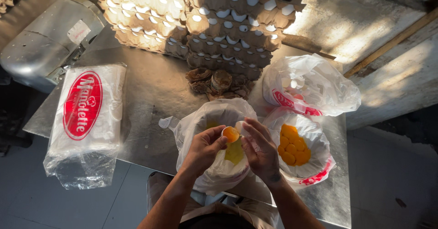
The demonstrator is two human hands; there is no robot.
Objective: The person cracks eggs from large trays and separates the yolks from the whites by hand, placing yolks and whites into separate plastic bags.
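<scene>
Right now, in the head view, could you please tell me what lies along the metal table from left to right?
Wrapped pack with red oval label → left hand → cracked egg with yolk → right hand → bag of yolks.

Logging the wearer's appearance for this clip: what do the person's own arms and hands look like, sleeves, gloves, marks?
Both forearms are bare, with no sleeves in view. The left hand and the right hand wear no gloves, and no rings or watch show. A small dark mark, perhaps a tattoo, sits at the right wrist; it is too small to make out.
</scene>
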